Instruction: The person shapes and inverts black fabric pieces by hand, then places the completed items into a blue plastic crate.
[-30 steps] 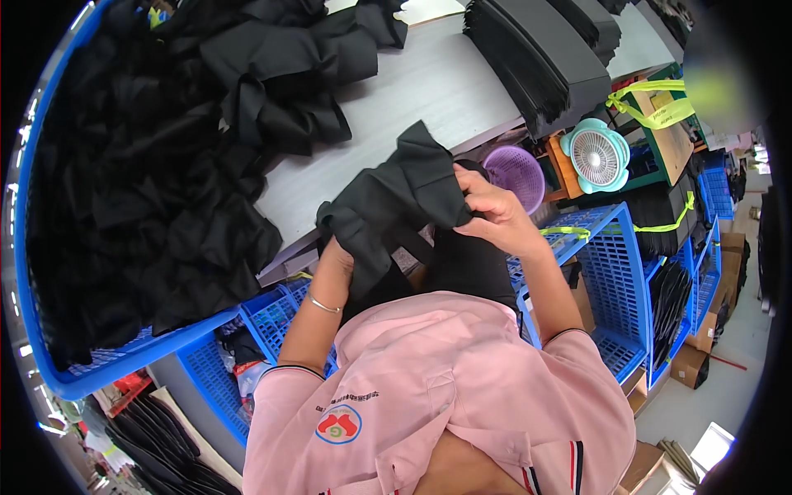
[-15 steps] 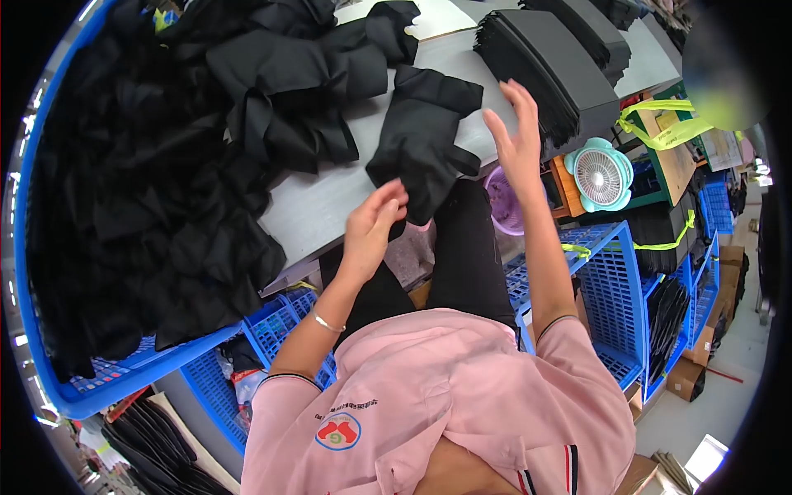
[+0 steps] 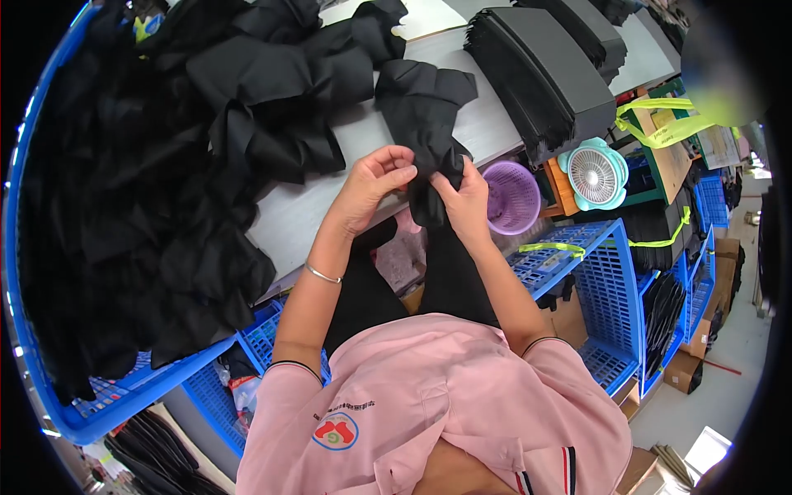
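Observation:
A black fabric piece (image 3: 423, 106) lies across the near edge of the grey table, its lower end hanging down over my lap. At its left border, my left hand (image 3: 373, 183) has thumb and fingers pinched together on the fabric. My right hand (image 3: 466, 200) grips the right border, the thumb in front and the fingers partly hidden by the cloth. Further left on the table, more black fabric pieces (image 3: 276, 78) lie crumpled and overlapping.
A blue crate (image 3: 124, 379) heaped with black fabric stands at the left. Stacked dark sheets (image 3: 544, 70) sit at the table's right. Beside the table are a purple basket (image 3: 513, 198), a turquoise fan (image 3: 593, 175) and a blue crate (image 3: 606, 289).
My right hand has come down and left from beside the stack and closed on the fabric. My left hand has moved up slightly and pinches its left border. The lower end is gathered narrower.

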`<state>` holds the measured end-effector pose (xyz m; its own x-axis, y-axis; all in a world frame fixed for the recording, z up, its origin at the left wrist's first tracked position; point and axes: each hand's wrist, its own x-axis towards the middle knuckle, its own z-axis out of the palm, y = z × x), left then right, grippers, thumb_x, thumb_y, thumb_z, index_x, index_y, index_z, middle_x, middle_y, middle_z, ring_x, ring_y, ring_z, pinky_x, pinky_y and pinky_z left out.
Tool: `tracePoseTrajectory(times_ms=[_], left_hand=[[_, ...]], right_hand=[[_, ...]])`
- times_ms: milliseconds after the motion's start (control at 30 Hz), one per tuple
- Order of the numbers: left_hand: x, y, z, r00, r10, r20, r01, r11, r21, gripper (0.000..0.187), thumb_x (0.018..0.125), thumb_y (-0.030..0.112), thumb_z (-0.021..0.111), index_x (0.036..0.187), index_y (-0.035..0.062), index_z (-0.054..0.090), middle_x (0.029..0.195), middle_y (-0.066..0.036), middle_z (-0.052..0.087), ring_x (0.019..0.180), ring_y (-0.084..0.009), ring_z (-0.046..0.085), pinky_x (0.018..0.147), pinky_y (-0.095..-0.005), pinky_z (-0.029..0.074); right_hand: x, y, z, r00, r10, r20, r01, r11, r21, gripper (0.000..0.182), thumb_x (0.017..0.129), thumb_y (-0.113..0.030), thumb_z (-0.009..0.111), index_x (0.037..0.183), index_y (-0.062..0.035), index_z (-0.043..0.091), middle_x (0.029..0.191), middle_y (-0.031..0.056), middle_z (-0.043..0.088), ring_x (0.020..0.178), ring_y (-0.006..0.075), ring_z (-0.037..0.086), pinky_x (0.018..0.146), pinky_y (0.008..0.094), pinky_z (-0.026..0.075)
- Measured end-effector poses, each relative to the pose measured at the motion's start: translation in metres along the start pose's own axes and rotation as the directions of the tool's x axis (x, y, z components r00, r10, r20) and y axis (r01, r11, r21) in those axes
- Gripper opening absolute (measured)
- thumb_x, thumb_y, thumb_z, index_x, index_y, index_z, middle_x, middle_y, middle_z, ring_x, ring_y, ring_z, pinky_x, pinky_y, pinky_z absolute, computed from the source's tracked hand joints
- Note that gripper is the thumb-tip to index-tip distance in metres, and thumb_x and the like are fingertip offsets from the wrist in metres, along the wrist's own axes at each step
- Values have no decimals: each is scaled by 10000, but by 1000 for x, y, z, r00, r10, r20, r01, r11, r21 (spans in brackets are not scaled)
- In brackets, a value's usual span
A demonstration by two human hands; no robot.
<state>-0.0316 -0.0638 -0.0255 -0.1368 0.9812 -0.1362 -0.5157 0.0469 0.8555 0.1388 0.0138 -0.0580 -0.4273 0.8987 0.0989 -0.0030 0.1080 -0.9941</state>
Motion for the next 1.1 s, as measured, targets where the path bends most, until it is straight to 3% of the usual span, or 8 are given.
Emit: tracePoseTrajectory(times_ms=[133, 333, 500, 633, 700, 767, 800, 1100], left_hand=[[6, -1, 11, 1000, 21, 7, -21, 999, -32, 212, 871, 119, 734, 1047, 24, 663, 921, 3, 642, 810, -73, 584, 736, -208, 483], [20, -5, 28, 969, 214, -124, -159, 922, 353, 249, 810, 152, 794, 1004, 47, 679, 948, 9, 627, 844, -92, 587, 721, -256, 486], [8, -4, 48, 751, 658, 58, -384, 364, 848, 252, 784, 97, 787, 994, 11, 678, 890, 9, 604, 764, -65, 514, 696, -220, 458], [11, -9, 34, 916, 344, -208, -184, 819, 543, 194, 811, 70, 762, 975, 13, 675, 839, 46, 583, 707, -41, 494, 644, -192, 443], [9, -8, 11, 955, 203, -216, -112, 923, 369, 207, 798, 52, 763, 986, 13, 685, 807, 41, 577, 690, -42, 532, 630, -199, 444], [2, 3, -5, 959, 62, -277, -17, 987, 162, 209, 815, 76, 772, 996, 15, 689, 824, 35, 598, 694, -58, 550, 638, -206, 462], [4, -6, -24, 953, 29, -300, -1, 996, 91, 209, 823, 85, 769, 1002, 28, 677, 845, 31, 621, 709, -62, 570, 648, -213, 485], [3, -3, -28, 979, -17, -204, 5, 998, -62, 270, 784, -15, 743, 1028, 49, 647, 900, -5, 671, 747, -81, 617, 650, -206, 479]], right_hand=[[3, 2, 1, 958, -277, -72, 145, 688, -711, 313, 770, -49, 657, 1081, -20, 652, 914, 130, 688, 817, 259, 698, 714, 366, 540], [2, 12, 18, 866, -480, 137, 348, 384, -855, 295, 696, -27, 691, 988, -60, 658, 864, 108, 619, 709, 320, 641, 598, 394, 507], [6, 13, 22, 808, -528, 260, 472, 317, -823, 133, 775, -130, 643, 883, -54, 628, 816, 100, 605, 675, 300, 601, 594, 406, 487], [10, 11, 23, 927, -334, 170, 279, 312, -908, 245, 775, -73, 667, 1009, 2, 657, 881, 112, 659, 747, 266, 650, 654, 343, 520], [22, 23, -5, 994, -59, 92, 101, 818, -567, 292, 761, -22, 664, 1052, 10, 667, 910, 99, 671, 724, 205, 643, 695, 327, 526], [27, 3, -23, 962, 227, 149, -236, 971, 40, 315, 776, 10, 659, 1090, 9, 674, 959, 71, 682, 771, 151, 641, 763, 298, 526], [27, -21, -28, 913, 339, 226, -403, 832, 380, 311, 797, 18, 655, 1107, 5, 675, 993, 48, 687, 829, 127, 644, 812, 277, 523], [33, -44, -35, 736, 436, 518, -677, 471, 565, 378, 891, -157, 691, 1235, -33, 595, 1132, 15, 637, 1087, 129, 580, 975, 273, 435]])
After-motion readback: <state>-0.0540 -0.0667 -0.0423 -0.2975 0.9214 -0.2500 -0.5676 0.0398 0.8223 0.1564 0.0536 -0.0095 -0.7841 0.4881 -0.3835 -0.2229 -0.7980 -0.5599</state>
